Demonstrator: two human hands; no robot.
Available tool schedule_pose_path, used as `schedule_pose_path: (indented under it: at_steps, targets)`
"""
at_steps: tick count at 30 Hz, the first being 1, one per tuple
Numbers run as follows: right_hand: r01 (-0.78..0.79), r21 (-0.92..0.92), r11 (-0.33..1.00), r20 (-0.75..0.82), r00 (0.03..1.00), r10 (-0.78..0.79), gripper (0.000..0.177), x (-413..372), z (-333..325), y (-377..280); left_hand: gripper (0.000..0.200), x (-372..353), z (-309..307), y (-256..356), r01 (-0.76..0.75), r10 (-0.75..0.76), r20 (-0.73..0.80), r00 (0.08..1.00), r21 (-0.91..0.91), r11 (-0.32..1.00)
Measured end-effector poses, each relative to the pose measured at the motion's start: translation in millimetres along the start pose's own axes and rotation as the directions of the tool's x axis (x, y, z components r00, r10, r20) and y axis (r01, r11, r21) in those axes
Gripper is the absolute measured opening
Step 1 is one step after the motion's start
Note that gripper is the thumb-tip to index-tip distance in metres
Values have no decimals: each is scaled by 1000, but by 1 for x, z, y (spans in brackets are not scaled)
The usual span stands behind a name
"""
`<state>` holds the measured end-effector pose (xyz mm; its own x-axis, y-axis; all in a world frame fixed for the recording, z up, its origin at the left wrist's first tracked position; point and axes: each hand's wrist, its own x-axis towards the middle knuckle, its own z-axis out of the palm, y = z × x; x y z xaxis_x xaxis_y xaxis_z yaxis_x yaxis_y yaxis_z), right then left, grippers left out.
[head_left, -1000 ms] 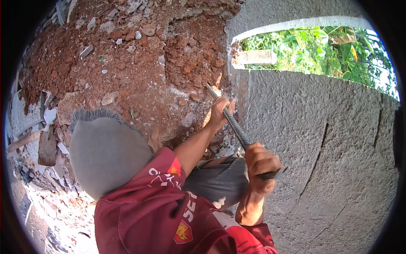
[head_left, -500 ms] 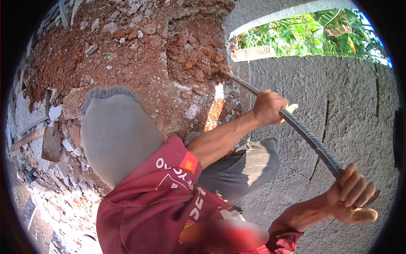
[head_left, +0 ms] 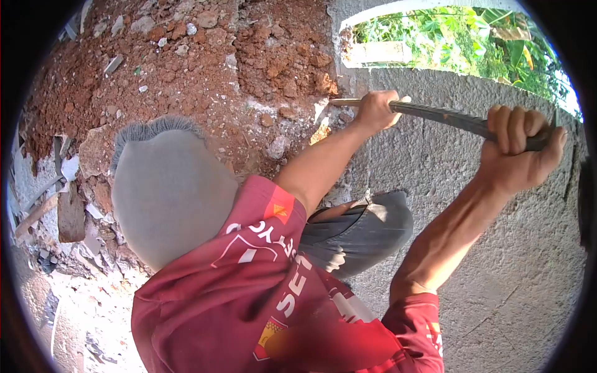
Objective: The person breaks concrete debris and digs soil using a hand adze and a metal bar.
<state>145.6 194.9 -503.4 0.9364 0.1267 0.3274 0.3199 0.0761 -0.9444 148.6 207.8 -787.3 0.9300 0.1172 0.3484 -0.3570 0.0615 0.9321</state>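
A long ribbed metal bar point(head_left: 441, 116) runs nearly level across the upper right, its far end at the edge of the reddish soil point(head_left: 280, 62). My left hand point(head_left: 377, 110) is wrapped round the bar near that far end, thumb pointing right. My right hand point(head_left: 519, 142) grips the near end, fingers curled over the top, and the bar's tip shows beside the thumb. Beneath the bar lies a rough grey concrete surface point(head_left: 472, 205). My grey-clad knees are bent below my arms.
Broken rubble and wood pieces point(head_left: 71, 214) lie at the left. At the top right, an opening in the concrete shows green plants point(head_left: 448, 40). A pale block point(head_left: 379, 53) sits at its edge. Loose stones dot the soil.
My right hand has swung up with the bar's near end, so the bar is now much closer to level. My left hand has moved slightly up and left; the view has shifted a little.
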Motion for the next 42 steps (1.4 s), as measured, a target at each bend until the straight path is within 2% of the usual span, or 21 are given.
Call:
schedule_pose_path:
  at_steps: [1, 2, 3, 5, 9, 13, 16, 19, 22, 24, 25, 26, 28, 30, 32, 36, 38, 39, 40, 41, 42]
  targets:
    - [53, -169, 984, -89, 994, -69, 48, -23, 26, 2, 45, -12, -13, -11, -36, 31, 113, 993, 41, 999]
    - [6, -33, 999, -59, 998, -8, 49, -45, 35, 2, 43, -15, -19, -12, -49, 45, 72, 996, 51, 998]
    - [23, 4, 1000, -8, 1000, -23, 49, -64, 35, 2, 42, -34, -22, -4, -41, 37, 70, 997, 48, 998]
    - [117, -133, 984, -13, 993, -120, 52, -109, 38, -5, 39, -57, -21, 2, -153, 150, 42, 988, 75, 985]
    - [152, -135, 979, -102, 981, -167, 62, -200, 56, -14, 31, -108, -27, 10, -164, 138, 151, 979, 181, 970]
    - [47, -123, 991, -171, 983, -68, 61, -276, 71, -5, 29, -147, -42, -5, -168, 97, 276, 956, 244, 955]
    - [29, -193, 981, -249, 965, -78, 63, -287, 82, -8, 27, -143, -54, -3, -191, 101, 333, 937, 248, 950]
    - [103, -179, 978, -170, 976, -134, 65, -271, 77, -21, 22, -138, -50, -3, -258, 148, 355, 923, 285, 923]
    - [166, -139, 976, -61, 983, -176, 66, -240, 67, -32, 24, -108, -44, 27, -366, 334, 180, 925, 189, 911]
    - [248, -128, 960, -104, 959, -262, 66, -228, 50, -59, 28, -78, -35, 56, -444, 440, 74, 895, 68, 893]
    - [260, -99, 960, -89, 959, -269, 63, -219, 40, -80, 30, -65, -29, 71, -406, 402, 88, 911, 34, 913]
    - [246, -44, 968, -56, 967, -248, 61, -203, 33, -106, 33, -45, -25, 93, -461, 460, 51, 887, 21, 887]
    - [260, -47, 964, -131, 956, -264, 41, -177, 18, -174, 35, -12, -12, 147, -486, 486, -6, 874, 29, 874]
    - [280, -62, 958, -12, 960, -281, 38, -132, 4, -252, 39, 18, 7, 210, -487, 481, -173, 859, 11, 873]
    - [286, -77, 955, 150, 951, -272, 37, -79, 6, -304, 39, 40, 22, 263, -453, 443, -192, 876, -9, 892]
    - [175, -86, 981, 210, 966, -154, 38, -16, -8, -286, 40, 54, 32, 268, -355, 353, -192, 916, 23, 934]
    - [157, -96, 983, 106, 983, -147, 42, -11, -31, -197, 40, 36, 32, 197, -241, 243, -114, 963, 37, 970]
    - [127, -78, 989, -13, 992, -128, 44, -17, -41, -143, 42, 21, 21, 138, -166, 172, -82, 982, 77, 983]
    - [78, -26, 997, -154, 985, -81, 47, -42, -36, -59, 36, -5, 6, 60, 40, -43, 59, 997, 55, 998]
    - [52, 11, 999, -272, 961, -47, 50, -82, -19, 25, 28, -32, -10, -39, 130, -157, 259, 953, 120, 984]
    - [23, 19, 1000, -292, 956, -16, 54, -124, -3, 72, 20, -39, -37, -62, 231, -374, 589, 716, 305, 924]
